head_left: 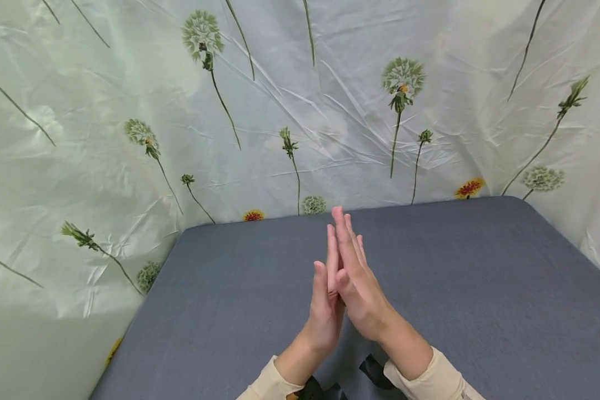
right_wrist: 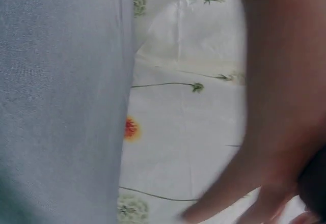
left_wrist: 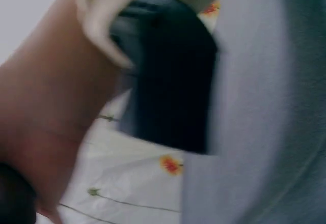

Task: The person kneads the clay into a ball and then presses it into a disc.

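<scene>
White sheeting [head_left: 300, 100], glossy and creased and printed with plants, rises behind the far edge of the grey table and hangs along its left and right sides. The table [head_left: 220, 316] itself has a flat, cloth-like top with rounded far corners.

Over the middle of the table, slightly toward its near side, the person brings two bare hands together. The left hand [head_left: 326, 321] and the right hand [head_left: 365, 303] face each other palm to palm, fingers straight and pointing up and away, with little room between them; the space between the palms is mostly hidden, so one cannot tell how much of the skin touches. The right hand's fingertips reach visually across the table's far edge, while both wrists slant in from its near side.

Cream sleeves [head_left: 430, 375] cover the forearms at the near side of the table. Printed dandelion heads [head_left: 403, 76] stand above its far edge. Black pieces [head_left: 375, 371] sit by the cuffs, low over the table's near part; in the left wrist view one shows as a dark, blurred flap. Small orange-red blooms [head_left: 253, 215] dot the sheeting just beyond the table's far edge.
</scene>
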A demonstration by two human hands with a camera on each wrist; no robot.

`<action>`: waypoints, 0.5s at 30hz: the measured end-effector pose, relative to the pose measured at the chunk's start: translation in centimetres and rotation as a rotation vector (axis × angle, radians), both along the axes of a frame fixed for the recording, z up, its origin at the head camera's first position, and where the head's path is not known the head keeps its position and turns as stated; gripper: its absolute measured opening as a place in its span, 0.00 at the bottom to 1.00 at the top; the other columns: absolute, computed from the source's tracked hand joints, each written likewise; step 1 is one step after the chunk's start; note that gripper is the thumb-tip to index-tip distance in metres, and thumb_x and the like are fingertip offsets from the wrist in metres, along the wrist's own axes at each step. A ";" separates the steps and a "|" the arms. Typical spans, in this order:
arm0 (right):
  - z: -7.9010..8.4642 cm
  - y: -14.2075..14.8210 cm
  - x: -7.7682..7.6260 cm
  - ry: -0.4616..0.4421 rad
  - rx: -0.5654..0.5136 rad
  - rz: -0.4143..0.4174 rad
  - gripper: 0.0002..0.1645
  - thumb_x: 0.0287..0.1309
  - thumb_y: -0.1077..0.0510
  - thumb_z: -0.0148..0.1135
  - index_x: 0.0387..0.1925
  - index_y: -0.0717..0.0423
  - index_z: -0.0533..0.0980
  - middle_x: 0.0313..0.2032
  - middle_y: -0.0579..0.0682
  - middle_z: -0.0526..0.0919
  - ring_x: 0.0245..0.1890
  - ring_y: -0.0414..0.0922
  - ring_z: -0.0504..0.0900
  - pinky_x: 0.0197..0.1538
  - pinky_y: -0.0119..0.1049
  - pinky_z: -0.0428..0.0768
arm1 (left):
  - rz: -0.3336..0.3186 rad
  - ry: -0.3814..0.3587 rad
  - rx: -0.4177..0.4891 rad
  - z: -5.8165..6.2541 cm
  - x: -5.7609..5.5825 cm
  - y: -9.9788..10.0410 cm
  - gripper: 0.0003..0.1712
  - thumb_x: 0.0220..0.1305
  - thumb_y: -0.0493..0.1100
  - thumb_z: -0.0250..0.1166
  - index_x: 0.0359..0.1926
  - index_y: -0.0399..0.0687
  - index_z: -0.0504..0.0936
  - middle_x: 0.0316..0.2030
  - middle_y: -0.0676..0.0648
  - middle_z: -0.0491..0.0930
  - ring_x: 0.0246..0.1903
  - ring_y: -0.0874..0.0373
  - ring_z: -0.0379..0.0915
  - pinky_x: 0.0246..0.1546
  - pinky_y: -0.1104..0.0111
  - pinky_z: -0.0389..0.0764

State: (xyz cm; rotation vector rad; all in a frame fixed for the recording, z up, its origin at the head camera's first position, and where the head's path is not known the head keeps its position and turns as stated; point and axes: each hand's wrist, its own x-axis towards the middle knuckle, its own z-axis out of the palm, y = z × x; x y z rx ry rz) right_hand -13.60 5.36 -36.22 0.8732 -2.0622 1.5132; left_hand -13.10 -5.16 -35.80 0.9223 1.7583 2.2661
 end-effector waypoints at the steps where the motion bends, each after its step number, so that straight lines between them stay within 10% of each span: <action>1: -0.3 0.0 -0.2 -0.022 -0.022 0.017 0.48 0.82 0.26 0.20 0.89 0.48 0.37 0.89 0.47 0.38 0.89 0.54 0.33 0.79 0.77 0.31 | 0.013 0.010 -0.016 0.3 0.1 -0.3 0.43 0.79 0.76 0.17 0.86 0.70 0.22 0.86 0.63 0.23 0.87 0.56 0.22 0.83 0.38 0.28; 8: -1.9 -2.1 0.7 -0.100 -0.033 0.132 0.46 0.84 0.30 0.24 0.88 0.48 0.34 0.89 0.50 0.35 0.88 0.60 0.30 0.74 0.84 0.31 | 0.121 0.024 0.002 1.4 -0.7 -2.7 0.52 0.72 0.85 0.21 0.85 0.70 0.19 0.88 0.48 0.31 0.88 0.44 0.26 0.82 0.32 0.39; 15: -0.9 -3.6 2.9 0.044 0.038 0.100 0.52 0.82 0.26 0.25 0.88 0.57 0.41 0.88 0.55 0.41 0.88 0.60 0.33 0.71 0.87 0.34 | 0.116 -0.033 0.039 0.5 -1.9 -2.9 0.57 0.71 0.87 0.29 0.85 0.67 0.19 0.88 0.47 0.32 0.87 0.43 0.22 0.82 0.33 0.33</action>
